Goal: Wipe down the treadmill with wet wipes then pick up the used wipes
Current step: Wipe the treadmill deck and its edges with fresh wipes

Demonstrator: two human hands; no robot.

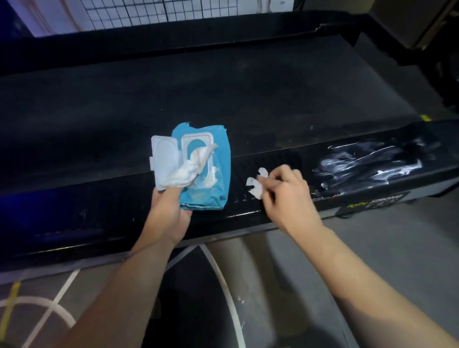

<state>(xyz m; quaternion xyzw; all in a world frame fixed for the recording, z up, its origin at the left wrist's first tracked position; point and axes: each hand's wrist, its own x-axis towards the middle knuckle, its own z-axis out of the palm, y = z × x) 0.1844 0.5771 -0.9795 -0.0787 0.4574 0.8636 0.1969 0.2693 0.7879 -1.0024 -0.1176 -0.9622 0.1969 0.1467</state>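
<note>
Currently, the left hand (170,210) grips an open wipe pack (220,158); fingers of the right hand (287,194) pinch torn wipe scraps (255,187) on the treadmill rail (278,158). Gathering every scrap probably matters.

One head-worn camera looks forward and down, close over the treadmill (226,82).

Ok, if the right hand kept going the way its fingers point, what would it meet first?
The right hand points left along the treadmill side rail, seemingly pinching a torn wipe scrap. Beyond that, the blue wipes pack in the left hand comes first, probably; depth is unclear.
</note>
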